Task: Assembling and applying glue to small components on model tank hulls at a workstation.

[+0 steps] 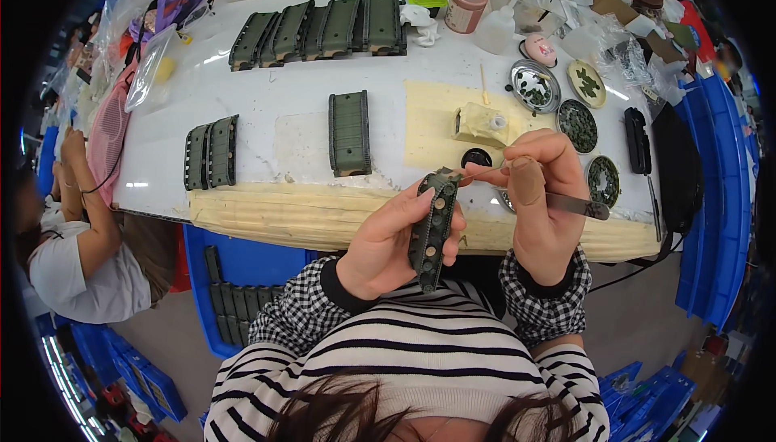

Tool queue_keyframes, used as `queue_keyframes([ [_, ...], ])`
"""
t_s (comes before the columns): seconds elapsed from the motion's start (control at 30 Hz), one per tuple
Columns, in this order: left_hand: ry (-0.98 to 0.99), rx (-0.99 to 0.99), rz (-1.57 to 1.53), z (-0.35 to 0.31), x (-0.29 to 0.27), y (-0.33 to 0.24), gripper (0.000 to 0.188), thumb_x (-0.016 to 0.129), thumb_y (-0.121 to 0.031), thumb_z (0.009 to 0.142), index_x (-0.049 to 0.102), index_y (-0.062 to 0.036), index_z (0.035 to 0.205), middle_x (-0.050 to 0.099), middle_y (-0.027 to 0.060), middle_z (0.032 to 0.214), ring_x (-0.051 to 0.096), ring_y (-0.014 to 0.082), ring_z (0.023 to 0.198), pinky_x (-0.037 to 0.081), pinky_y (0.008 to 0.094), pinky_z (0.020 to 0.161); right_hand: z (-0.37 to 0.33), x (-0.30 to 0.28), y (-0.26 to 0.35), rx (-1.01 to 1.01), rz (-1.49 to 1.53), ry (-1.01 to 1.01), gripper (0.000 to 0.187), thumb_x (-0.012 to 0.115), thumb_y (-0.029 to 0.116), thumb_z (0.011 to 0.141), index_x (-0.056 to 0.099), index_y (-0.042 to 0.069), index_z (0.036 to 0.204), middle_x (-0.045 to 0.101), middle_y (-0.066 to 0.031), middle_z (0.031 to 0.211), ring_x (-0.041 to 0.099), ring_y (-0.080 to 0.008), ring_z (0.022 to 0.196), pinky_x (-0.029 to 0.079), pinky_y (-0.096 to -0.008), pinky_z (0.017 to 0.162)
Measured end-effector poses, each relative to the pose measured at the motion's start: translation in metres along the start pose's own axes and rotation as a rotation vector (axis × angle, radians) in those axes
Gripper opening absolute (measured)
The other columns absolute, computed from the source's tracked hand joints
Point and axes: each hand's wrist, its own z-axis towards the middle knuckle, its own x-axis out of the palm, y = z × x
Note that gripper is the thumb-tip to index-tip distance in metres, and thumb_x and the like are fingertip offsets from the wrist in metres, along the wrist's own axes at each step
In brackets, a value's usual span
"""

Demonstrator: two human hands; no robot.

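My left hand (373, 241) grips a dark green model tank hull (433, 236), held on end with its row of round road wheels facing up. In my right hand (543, 207) is a pair of metal tweezers (577, 206). Their thin tips reach left to the top end of the hull, close to my left fingertips; whether they pinch a small part is too fine to see. Both hands are above the padded front edge of the table. Beyond them stand a small bottle wrapped in yellow tape (473, 124) and a round black lid (476, 158).
Round tins (596, 136) of small green parts sit at right. More green hulls stand in a back row (339, 29), singly (349, 131) and as a pair (212, 151). A blue bin (283, 252) holds several below the edge. Another person (89, 260) works at left.
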Motion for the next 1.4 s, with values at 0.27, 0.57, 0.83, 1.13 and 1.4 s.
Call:
queue_keyframes([
  [0.27,-0.018,-0.009,0.005,-0.001,0.001,-0.001,0.043,0.046,-0.028,0.101,0.042,-0.0049,0.137,0.065,0.0083,0.096,0.065,0.0152,0.077,0.055,0.0303,0.071,0.000,0.005,0.005,0.044,-0.081,-0.019,0.017,0.048,0.013,0.100,0.050,-0.004,0.099,0.047,-0.0066,0.095,0.057,-0.0109,0.082,0.060,-0.0386,0.082],
  [0.57,-0.119,0.102,0.303,-0.007,0.025,-0.020,0.054,0.033,-0.027,0.104,0.018,-0.0055,0.151,0.050,0.0201,0.129,0.060,0.0258,0.107,0.048,0.0438,0.098,0.029,-0.027,-0.013,-0.328,-0.878,-0.218,0.006,0.066,0.000,0.086,0.062,-0.002,0.091,0.057,-0.0068,0.082,0.059,-0.0116,0.068,0.045,-0.0235,0.054],
  [0.83,-0.202,0.434,1.157,-0.016,0.017,-0.022,0.070,0.067,-0.007,0.087,0.031,-0.0059,0.148,0.058,0.0091,0.113,0.057,0.0126,0.097,0.047,0.0288,0.087,0.012,-0.014,0.010,-0.329,-0.665,-0.206,0.009,0.056,0.004,0.094,0.057,-0.005,0.098,0.054,-0.0082,0.093,0.057,-0.0118,0.072,0.051,-0.0250,0.070],
  [1.13,-0.208,0.488,1.247,-0.013,0.016,-0.017,0.072,0.074,-0.008,0.081,0.037,-0.0038,0.142,0.061,0.0103,0.109,0.059,0.0131,0.090,0.048,0.0269,0.080,0.001,0.002,-0.002,-0.051,-0.052,0.084,0.014,0.049,0.009,0.099,0.045,-0.003,0.104,0.049,-0.0074,0.097,0.062,-0.0124,0.086,0.058,-0.0330,0.084],
  [1.4,-0.208,0.488,1.232,-0.014,0.016,-0.018,0.072,0.074,-0.008,0.081,0.037,-0.0030,0.142,0.061,0.0102,0.108,0.059,0.0130,0.087,0.048,0.0267,0.080,0.002,0.003,-0.001,-0.036,-0.099,0.112,0.013,0.050,0.008,0.098,0.045,-0.003,0.104,0.050,-0.0078,0.097,0.064,-0.0148,0.087,0.057,-0.0313,0.083],
])
